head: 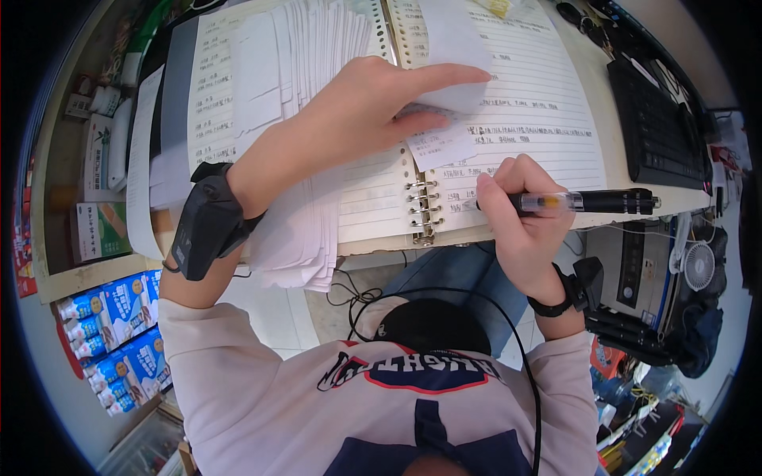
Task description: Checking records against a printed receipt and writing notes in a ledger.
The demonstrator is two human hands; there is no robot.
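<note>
A ring-bound loose-leaf notebook (381,214) lies open on the desk, its ruled pages bearing handwriting. My right hand (527,223) grips a black pen with a clear barrel (613,201), its tip at a written line low on the right page. Across the rings reaches my left hand (381,110), holding a printed paper slip (440,149) down between thumb and index finger. The slip's upper part (455,35) curls over the right page. Under my left forearm, a thick pile of long paper slips (297,238) covers much of the left page and hangs past the desk's front edge.
A black keyboard (661,131) and keys (586,24) lie to the right. Small boxes (101,229) fill a compartment at the left, above blue packs of bottles (125,315). A black cable (512,321) runs across my lap. A small white fan (699,266) is at the right.
</note>
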